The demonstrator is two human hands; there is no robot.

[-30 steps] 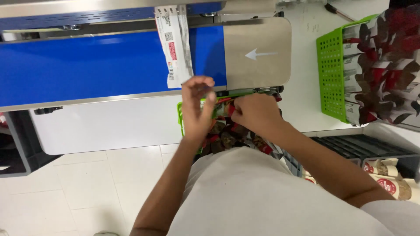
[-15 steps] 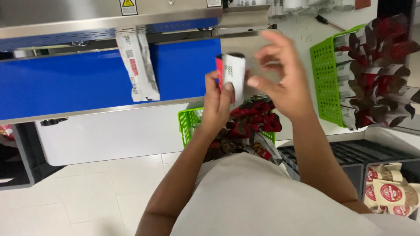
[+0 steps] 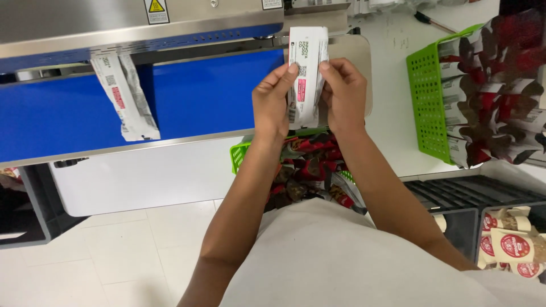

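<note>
Head view, read from left to right. Far to the left of your grip, a white pouch [image 3: 125,96] with a pink panel lies tilted on the blue conveyor belt [image 3: 210,96], its top edge under the steel housing [image 3: 136,23] of the sealing machine. Nearer the grip, your left hand [image 3: 274,102] is closed on the left edge of the white packet [image 3: 306,74], thumb and fingertips pinching it from the side. The packet stands upright between your two hands, above the right end of the belt and in front of the grey metal plate [image 3: 355,54]; its upper end rises clear of both hands toward the machine's slot, and its face shows a pink label and small dark print. Your right hand [image 3: 341,94] is closed on the packet's right edge, mirroring the left, so both hands grip the same packet. Directly below the grip, between your forearms, a green basket [image 3: 240,154] holds a heap of red and dark pouches [image 3: 310,165]. To the right of the grip, well apart from it, a second green basket [image 3: 426,96] on the white table [image 3: 392,131] holds upright red, dark and white pouches. Lower right, black crates [image 3: 466,199] contain tan pouches with red round labels [image 3: 509,241].
</note>
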